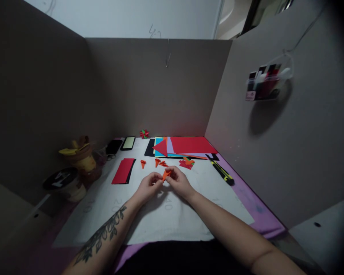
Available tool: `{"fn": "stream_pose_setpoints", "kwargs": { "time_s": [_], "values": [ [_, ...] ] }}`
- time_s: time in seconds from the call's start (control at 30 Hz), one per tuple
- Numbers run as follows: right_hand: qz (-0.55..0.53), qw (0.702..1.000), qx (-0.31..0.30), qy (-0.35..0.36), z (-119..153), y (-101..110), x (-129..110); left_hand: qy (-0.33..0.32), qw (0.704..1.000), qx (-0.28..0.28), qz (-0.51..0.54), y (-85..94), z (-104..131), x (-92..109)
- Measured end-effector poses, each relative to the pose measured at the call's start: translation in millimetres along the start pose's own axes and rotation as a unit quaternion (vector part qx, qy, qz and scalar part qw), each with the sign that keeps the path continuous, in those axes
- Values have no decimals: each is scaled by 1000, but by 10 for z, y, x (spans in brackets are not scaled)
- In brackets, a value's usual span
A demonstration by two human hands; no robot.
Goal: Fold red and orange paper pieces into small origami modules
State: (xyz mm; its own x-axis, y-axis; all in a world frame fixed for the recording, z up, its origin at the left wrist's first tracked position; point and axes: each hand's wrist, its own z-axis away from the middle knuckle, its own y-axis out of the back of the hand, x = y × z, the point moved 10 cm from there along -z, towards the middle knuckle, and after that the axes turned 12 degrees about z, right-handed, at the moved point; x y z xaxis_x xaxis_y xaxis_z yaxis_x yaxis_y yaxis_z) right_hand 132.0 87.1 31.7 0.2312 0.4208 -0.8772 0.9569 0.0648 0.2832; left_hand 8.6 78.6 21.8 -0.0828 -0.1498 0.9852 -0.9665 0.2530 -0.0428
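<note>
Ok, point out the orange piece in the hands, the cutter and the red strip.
Orange piece (166, 174), head view, its middle.
Cutter (223, 173), head view, mid-handle.
Red strip (123, 170), head view, its centre.

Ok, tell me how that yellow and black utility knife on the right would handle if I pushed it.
The utility knife looks rigid and long, lying flat on the white mat, so it would probably slide or pivot rather than roll. Its body appears flat-sided, so tipping seems unlikely. Probably heavier than the paper pieces.
</note>
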Motion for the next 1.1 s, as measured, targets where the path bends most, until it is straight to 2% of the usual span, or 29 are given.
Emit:
{"fn": "stream_pose_setpoints", "kwargs": {
  "time_s": [0.13,0.27,0.4,0.57,0.67,0.73,0.83,0.93,1.0,1.1],
  "values": [
    [8,1000,8,-13,-3,-12,13,-47,995,36,-77,26,39,130],
    [21,1000,21,-10,-4,9,-11,-50,993,47,-93,43,39,135],
    [56,998,39,4,8,36,-16,-25,997,53,-48,87,6,44],
    [63,997,44,-1,18,50,36,46,996,71,29,115,-14,-84],
    [84,995,47,31,21,77,-42,64,992,79,80,112,-16,-97],
    [93,994,16,48,17,19,-81,65,989,87,98,123,-15,-99],
    [92,994,-26,50,7,-76,-74,69,989,84,100,120,-12,-117],
    [114,991,-30,61,-10,-85,-67,77,991,71,86,100,-6,-152],
    [165,982,-10,93,-15,-38,-118,86,991,64,80,88,-3,-178],
    [268,947,10,176,10,-10,-264,94,991,58,71,85,-2,-221]
  ]
}}
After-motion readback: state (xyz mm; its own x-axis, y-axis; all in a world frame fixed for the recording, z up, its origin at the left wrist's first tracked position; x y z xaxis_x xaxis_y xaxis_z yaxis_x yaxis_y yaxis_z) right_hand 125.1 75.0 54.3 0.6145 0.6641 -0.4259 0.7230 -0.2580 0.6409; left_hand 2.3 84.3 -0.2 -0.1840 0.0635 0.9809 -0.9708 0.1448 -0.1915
